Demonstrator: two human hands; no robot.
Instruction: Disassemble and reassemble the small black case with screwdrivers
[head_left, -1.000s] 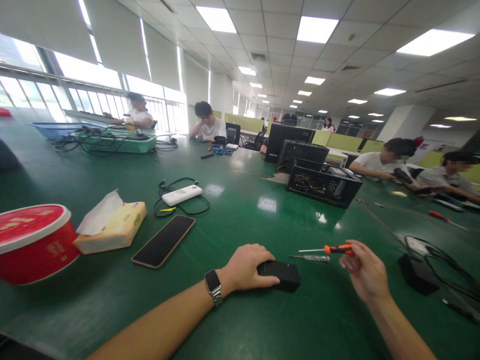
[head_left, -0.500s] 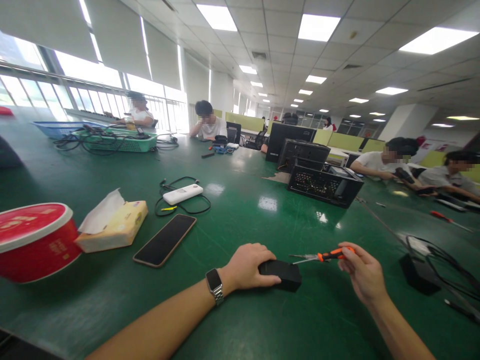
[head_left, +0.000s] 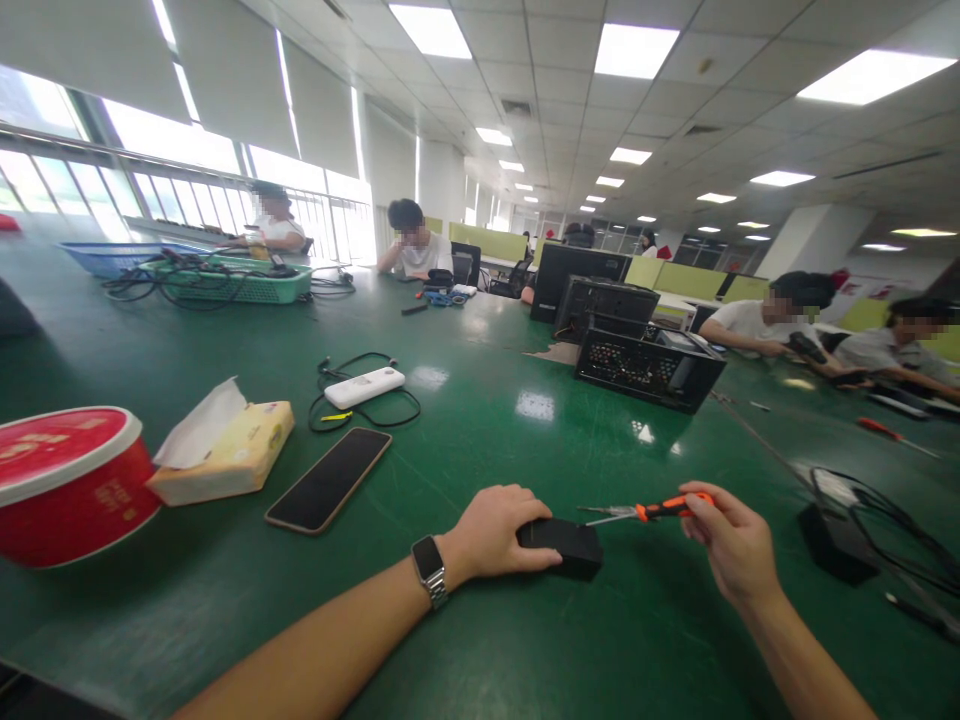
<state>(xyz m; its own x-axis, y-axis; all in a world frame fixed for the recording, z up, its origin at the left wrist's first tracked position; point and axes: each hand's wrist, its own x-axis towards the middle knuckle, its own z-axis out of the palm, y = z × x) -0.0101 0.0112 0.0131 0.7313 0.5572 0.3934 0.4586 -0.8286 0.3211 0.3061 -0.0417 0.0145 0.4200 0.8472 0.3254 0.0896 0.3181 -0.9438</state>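
My left hand (head_left: 499, 532) is wrapped over a black rectangular block (head_left: 570, 545), which looks like a power adapter case and lies on the green table. The thumb presses along its near side, while the other fingers curl over its far side and partly hide it. My right hand (head_left: 727, 545) holds a screwdriver (head_left: 664, 509) by the end of its orange and black handle. Its thin metal shaft points left, with the tip at the block's upper right edge. Whether the tip touches the block or goes into a seam, I cannot tell.
Left of my hands lie a phone (head_left: 330, 480), a tissue pack (head_left: 232, 460), a red tub (head_left: 71, 490) and a white device (head_left: 365, 386) with a cable. To the right sits a black adapter (head_left: 836, 545) with cables. An opened computer case (head_left: 645, 370) stands farther back. Several people sit around.
My right hand and the screwdriver have shifted very slightly to the right. My left hand and the black block hold the same place.
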